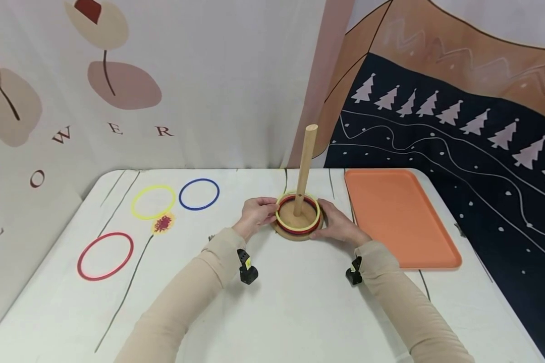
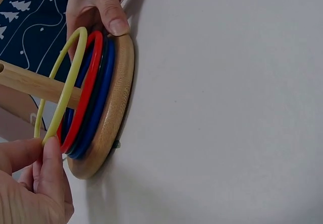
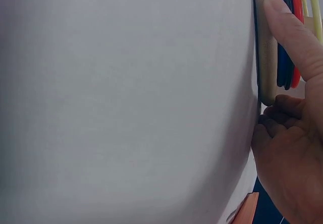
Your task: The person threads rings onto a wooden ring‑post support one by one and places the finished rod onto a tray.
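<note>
One left hand [image 1: 255, 216] pinches a yellow ring [image 2: 64, 95] that circles the post [image 1: 305, 166] of an upright wooden stand [image 1: 292, 216]; below it sit a red ring [image 2: 81, 113] and blue and darker rings [image 2: 107, 82], hard to count; the right hand [image 1: 338, 223] grips the stand's base [image 2: 120, 93], fingers partly hidden; three loose rings [image 1: 101, 278] lie left of the stand, an orange tray [image 1: 395, 217] right; nearer than the stand, both sleeves [image 1: 177, 307] are cut off.

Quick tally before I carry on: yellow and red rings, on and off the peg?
Yellow: 2 (one loose yellow ring, one held yellow ring around the peg)
Red: 2 (one loose red ring, one stacked red ring around the peg)
Total: 4
</note>
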Tool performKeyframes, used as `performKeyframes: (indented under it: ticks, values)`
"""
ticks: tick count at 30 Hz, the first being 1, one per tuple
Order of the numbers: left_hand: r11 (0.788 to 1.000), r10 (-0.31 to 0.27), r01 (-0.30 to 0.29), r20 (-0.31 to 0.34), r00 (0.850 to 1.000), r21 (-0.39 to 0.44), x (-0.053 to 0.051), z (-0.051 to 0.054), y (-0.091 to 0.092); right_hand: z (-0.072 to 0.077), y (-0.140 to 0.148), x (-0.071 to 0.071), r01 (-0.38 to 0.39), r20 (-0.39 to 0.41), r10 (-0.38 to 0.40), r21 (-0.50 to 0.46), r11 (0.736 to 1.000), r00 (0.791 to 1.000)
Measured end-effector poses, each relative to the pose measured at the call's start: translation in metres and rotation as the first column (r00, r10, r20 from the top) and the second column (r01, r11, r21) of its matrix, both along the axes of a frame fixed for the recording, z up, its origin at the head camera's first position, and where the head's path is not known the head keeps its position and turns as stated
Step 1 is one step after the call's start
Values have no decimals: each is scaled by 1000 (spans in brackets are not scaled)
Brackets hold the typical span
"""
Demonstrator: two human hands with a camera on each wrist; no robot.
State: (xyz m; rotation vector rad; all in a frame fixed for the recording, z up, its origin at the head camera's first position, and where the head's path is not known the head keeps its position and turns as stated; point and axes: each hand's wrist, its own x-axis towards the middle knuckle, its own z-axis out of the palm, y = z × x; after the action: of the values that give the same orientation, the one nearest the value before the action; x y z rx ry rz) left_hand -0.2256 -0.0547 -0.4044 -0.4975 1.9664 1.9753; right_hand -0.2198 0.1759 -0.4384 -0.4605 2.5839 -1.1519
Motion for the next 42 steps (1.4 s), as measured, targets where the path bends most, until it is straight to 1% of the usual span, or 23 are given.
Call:
performKeyframes:
  ticks: [5,12,20,26,33,37,42]
  values:
    - [1000,-17,17,-8,1000,-22,-1,-2,1,1,1,1,1,-1,-1,28,1000,1000]
    - [998,-23,22,-14,1000,-61,0,-1,3,-1,3,1,-17,-36,18,44,999,999]
    - [996,-15,12,-37,999,-91,2,-1,3,0,1,0,2,6,-2,42,999,1000]
    - [992,-27,20,-54,998,-128,2,-3,2,2,0,1,9,16,-10,43,999,1000]
    - [991,-28,19,-66,997,-136,1,-6,2,2,0,1,9,7,-9,53,999,1000]
    - [990,-31,21,-66,997,-143,1,-7,3,3,1,1,1,-4,-1,54,999,1000]
    - [990,-28,16,-83,996,-142,1,-8,2,2,2,1,-18,-32,20,48,999,999]
